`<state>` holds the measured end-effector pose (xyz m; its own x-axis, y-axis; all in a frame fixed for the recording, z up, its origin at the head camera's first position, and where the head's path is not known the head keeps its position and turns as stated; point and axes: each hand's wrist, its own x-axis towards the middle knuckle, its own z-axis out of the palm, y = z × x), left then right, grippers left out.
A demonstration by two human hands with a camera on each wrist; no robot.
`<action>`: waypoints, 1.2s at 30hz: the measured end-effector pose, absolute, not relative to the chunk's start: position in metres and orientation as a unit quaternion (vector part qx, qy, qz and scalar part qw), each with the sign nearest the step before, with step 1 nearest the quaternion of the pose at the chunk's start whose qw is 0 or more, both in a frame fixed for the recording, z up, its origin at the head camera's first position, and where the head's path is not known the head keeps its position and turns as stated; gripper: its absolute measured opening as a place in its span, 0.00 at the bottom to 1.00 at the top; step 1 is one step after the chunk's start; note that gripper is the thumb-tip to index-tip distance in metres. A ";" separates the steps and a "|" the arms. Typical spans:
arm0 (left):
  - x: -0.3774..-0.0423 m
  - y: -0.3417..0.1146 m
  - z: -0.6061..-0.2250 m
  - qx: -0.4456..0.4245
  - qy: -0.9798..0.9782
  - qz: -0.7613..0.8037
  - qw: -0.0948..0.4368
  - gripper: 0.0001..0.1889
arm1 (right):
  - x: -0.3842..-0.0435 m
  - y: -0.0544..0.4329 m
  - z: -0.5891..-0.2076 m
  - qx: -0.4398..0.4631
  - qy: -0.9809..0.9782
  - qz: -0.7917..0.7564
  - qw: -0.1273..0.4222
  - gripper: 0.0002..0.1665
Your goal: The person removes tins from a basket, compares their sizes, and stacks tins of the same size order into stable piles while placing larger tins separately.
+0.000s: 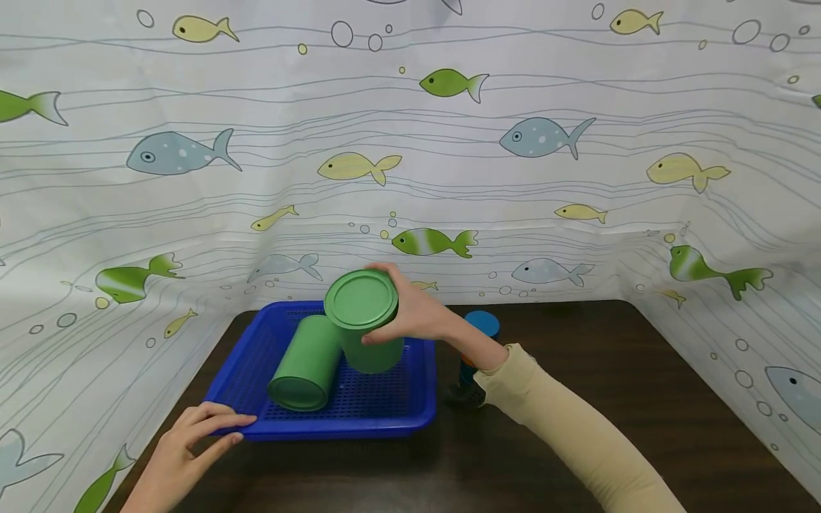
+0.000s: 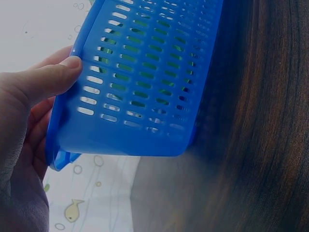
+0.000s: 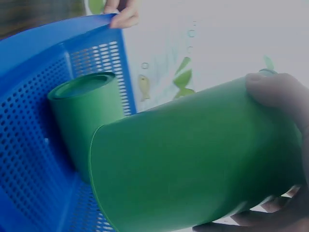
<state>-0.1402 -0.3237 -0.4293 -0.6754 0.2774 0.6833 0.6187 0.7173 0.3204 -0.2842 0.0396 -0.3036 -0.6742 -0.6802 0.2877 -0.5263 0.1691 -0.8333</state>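
Observation:
My right hand (image 1: pixel 417 310) grips a green can (image 1: pixel 362 303) near its top end, thumb on the near side. The can is held over the blue plastic basket (image 1: pixel 333 427), and its lower end shows in the right wrist view close beside a second green can (image 3: pixel 87 116). That second can lies on its side in the basket, its rimmed end towards the front. At the basket's front left corner, my left hand (image 1: pixel 182 449) pinches the rim, the thumb (image 2: pixel 67 72) against the outer wall and the fingers over the edge.
Right of the basket, a container with a blue lid (image 1: pixel 482 324) stands partly hidden behind my right wrist. The dark wooden table (image 1: pixel 577 413) reaches to a white fish-patterned sheet (image 1: pixel 410 199) at the back and both sides.

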 end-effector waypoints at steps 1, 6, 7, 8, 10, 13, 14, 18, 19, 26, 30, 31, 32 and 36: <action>-0.140 -0.323 -0.429 -0.257 -0.873 -0.275 0.310 0.27 | -0.283 0.043 -0.300 -0.394 0.756 -0.518 0.072 0.62; -0.140 -0.323 -0.425 -0.257 -0.878 -0.262 0.308 0.28 | -0.279 0.060 -0.281 -0.395 0.758 -0.518 0.032 0.65; -0.140 -0.323 -0.425 -0.257 -0.878 -0.261 0.307 0.28 | -0.278 0.064 -0.277 -0.395 0.764 -0.509 0.023 0.66; -0.141 -0.323 -0.425 -0.256 -0.879 -0.260 0.308 0.27 | -0.277 0.067 -0.274 -0.399 0.765 -0.505 0.018 0.67; -0.141 -0.323 -0.425 -0.254 -0.879 -0.260 0.309 0.27 | -0.275 0.074 -0.267 -0.402 0.768 -0.498 0.011 0.67; -0.141 -0.323 -0.427 -0.251 -0.878 -0.262 0.311 0.27 | -0.271 0.084 -0.259 -0.403 0.774 -0.488 -0.003 0.65; -0.141 -0.324 -0.428 -0.251 -0.877 -0.266 0.312 0.27 | -0.269 0.088 -0.256 -0.402 0.774 -0.489 -0.006 0.64; -0.141 -0.325 -0.431 -0.253 -0.872 -0.281 0.312 0.26 | -0.265 0.101 -0.246 -0.401 0.768 -0.499 -0.026 0.62; -0.141 -0.325 -0.432 -0.252 -0.872 -0.283 0.311 0.26 | -0.265 0.105 -0.243 -0.404 0.763 -0.504 -0.030 0.62; -0.141 -0.326 -0.433 -0.240 -0.876 -0.284 0.307 0.25 | -0.262 0.135 -0.217 -0.390 0.765 -0.506 -0.082 0.62; -0.142 -0.326 -0.433 -0.243 -0.874 -0.285 0.310 0.25 | -0.262 0.155 -0.205 -0.358 0.786 -0.490 -0.117 0.61; -0.142 -0.326 -0.433 -0.244 -0.873 -0.284 0.311 0.25 | -0.262 0.160 -0.204 -0.348 0.792 -0.485 -0.127 0.60; -0.142 -0.326 -0.433 -0.245 -0.873 -0.283 0.312 0.26 | -0.262 0.166 -0.203 -0.339 0.797 -0.482 -0.135 0.60; -0.143 -0.326 -0.434 -0.251 -0.872 -0.280 0.313 0.26 | -0.261 0.188 -0.203 -0.306 0.811 -0.472 -0.163 0.59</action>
